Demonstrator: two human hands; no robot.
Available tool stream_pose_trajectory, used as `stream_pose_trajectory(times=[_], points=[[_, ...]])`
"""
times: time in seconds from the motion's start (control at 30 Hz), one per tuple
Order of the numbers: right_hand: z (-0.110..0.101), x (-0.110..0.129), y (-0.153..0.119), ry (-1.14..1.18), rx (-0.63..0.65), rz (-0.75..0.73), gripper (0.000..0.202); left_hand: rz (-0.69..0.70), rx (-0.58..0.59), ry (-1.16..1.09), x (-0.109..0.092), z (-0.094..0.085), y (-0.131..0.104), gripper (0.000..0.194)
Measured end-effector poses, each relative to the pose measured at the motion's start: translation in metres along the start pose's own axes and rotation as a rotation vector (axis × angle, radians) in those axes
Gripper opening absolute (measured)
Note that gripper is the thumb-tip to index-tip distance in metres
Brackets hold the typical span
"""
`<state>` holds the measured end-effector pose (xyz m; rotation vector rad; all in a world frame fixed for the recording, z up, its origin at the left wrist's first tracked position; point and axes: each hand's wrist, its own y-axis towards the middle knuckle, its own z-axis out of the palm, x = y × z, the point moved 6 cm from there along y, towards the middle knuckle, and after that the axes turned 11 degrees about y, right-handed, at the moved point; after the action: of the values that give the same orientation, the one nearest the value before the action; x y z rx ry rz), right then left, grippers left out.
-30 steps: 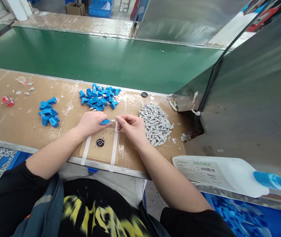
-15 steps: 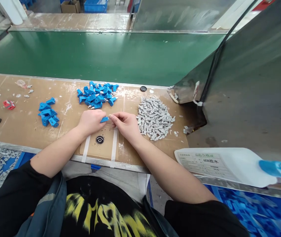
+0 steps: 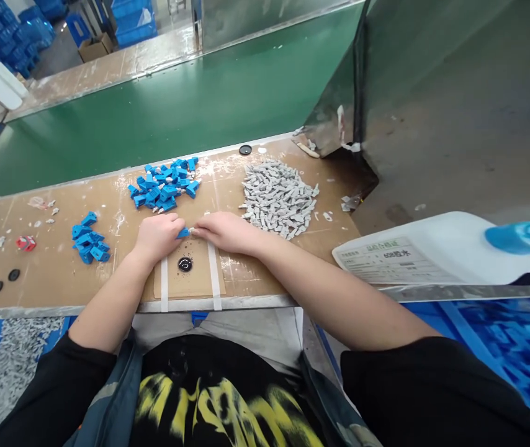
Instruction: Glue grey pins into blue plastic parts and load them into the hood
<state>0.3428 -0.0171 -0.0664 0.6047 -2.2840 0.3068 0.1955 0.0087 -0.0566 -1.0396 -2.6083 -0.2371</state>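
Observation:
My left hand (image 3: 160, 237) is closed around a small blue plastic part (image 3: 183, 233), whose end sticks out toward the right. Fingertips of my right hand (image 3: 228, 232) are pinched at that end on a tiny pale grey piece (image 3: 192, 231), mostly hidden by the fingers. Just below the hands, a black round dish (image 3: 185, 264) with a shiny surface rests on a taped cardboard pad (image 3: 190, 287). Beyond the hands lies a heap of blue parts (image 3: 165, 186), some with pale tips. A heap of small grey pieces (image 3: 278, 198) lies beside my right hand.
A smaller blue pile (image 3: 90, 239) is at the left, near a red object (image 3: 25, 243) and black discs (image 3: 13, 275). A white bottle with a blue cap (image 3: 437, 248) lies at the right edge. A green belt (image 3: 176, 105) runs behind; a metal panel (image 3: 455, 118) stands right.
The camera view has turned and tilted, shifting the scene. Both hands stay together around the blue part, and my right hand now lies flatter with its fingertips at the part's end.

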Motion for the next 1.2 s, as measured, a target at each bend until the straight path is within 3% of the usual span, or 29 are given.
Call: stream_pose_trajectory(times=[0.5, 0.63, 0.73, 0.83, 0.93, 1.03, 1.2], points=[[0.006, 0.002, 0.002, -0.034, -0.052, 0.107, 0.043, 0.006, 0.062, 0.012, 0.002, 0.008, 0.005, 0.016], [0.002, 0.003, 0.001, -0.057, -0.009, 0.040, 0.042, 0.019, 0.078, 0.035, -0.005, 0.001, 0.002, 0.014], [-0.016, 0.001, -0.005, -0.091, 0.010, 0.014, 0.040, 0.003, 0.056, 0.064, -0.009, -0.013, -0.001, 0.020], [-0.051, -0.010, -0.017, -0.218, -0.129, 0.114, 0.032, -0.132, 0.013, 0.080, 0.009, -0.033, 0.002, 0.041], [-0.078, -0.025, -0.031, -0.393, -0.226, 0.254, 0.026, -0.315, 0.018, 0.099, 0.048, -0.049, 0.012, 0.051], [-0.080, -0.037, -0.035, -0.479, -0.165, 0.321, 0.025, -0.386, 0.054, 0.129, 0.084, -0.052, 0.030, 0.045], [-0.068, -0.038, -0.028, -0.489, -0.145, 0.329, 0.028, -0.297, 0.103, 0.110, 0.109, -0.044, 0.044, 0.048]])
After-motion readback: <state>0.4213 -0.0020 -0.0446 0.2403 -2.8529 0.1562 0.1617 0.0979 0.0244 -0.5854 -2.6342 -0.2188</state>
